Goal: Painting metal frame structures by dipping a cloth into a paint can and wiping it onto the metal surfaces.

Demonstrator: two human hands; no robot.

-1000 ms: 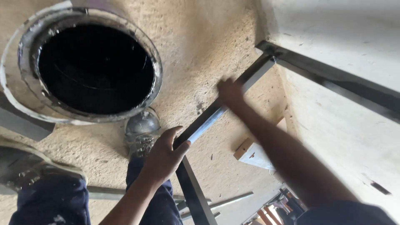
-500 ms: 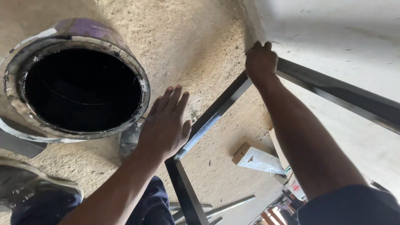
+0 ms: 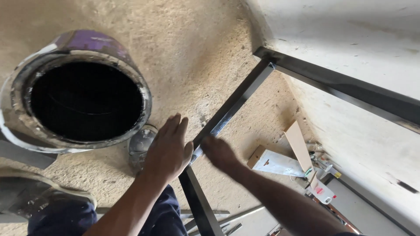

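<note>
A black metal frame stands on the sandy floor, with one long bar [image 3: 234,102] running diagonally down to the bottom and a second bar [image 3: 350,89] going off to the right from the corner. My right hand [image 3: 218,151], blurred by motion, lies on the long bar with its fingers curled over it. My left hand [image 3: 168,148] is flat and open just left of that bar, with its thumb side at the bar's edge and nothing in it. It hovers above a small round can [image 3: 139,143].
A large bucket [image 3: 26,135] with a paint-crusted rim and black contents stands at the left. A worn shoe [image 3: 30,196] and dark trouser legs are at the bottom left. Wood offcuts [image 3: 274,162], a small bottle [image 3: 323,194] and thin metal rods [image 3: 236,216] lie at the lower right.
My right hand has slid from the frame's upper corner down the long bar to its middle. My left hand has stayed beside the bar. The view has shifted slightly.
</note>
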